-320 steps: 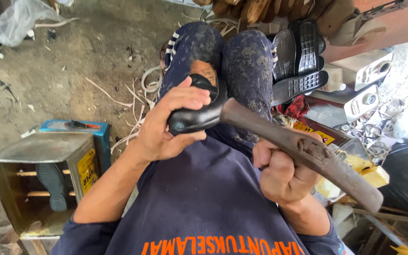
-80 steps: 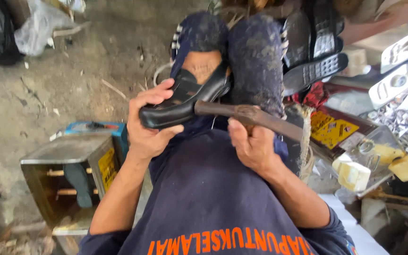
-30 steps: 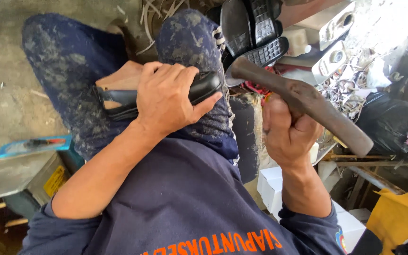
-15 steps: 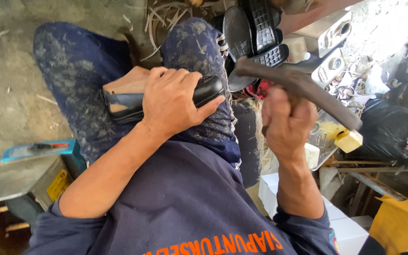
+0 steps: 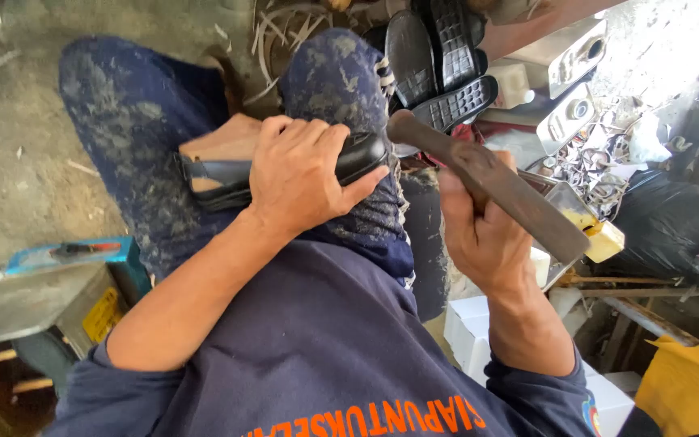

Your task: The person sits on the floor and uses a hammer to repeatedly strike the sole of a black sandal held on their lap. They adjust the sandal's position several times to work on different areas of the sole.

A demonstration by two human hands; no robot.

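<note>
Right hand (image 5: 479,235) gripped wooden hammer handle (image 5: 519,198), fingers closed around it. Left hand (image 5: 301,174) clamped black shoe (image 5: 285,174) against lap, fingers wrapped over it. Hammer head sat just beside shoe toe. Black rubber soles (image 5: 446,73) lay beyond.

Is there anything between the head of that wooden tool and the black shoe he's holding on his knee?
Nothing visible. The tool in the right hand ends right beside the black shoe, which the left hand grips.
</note>
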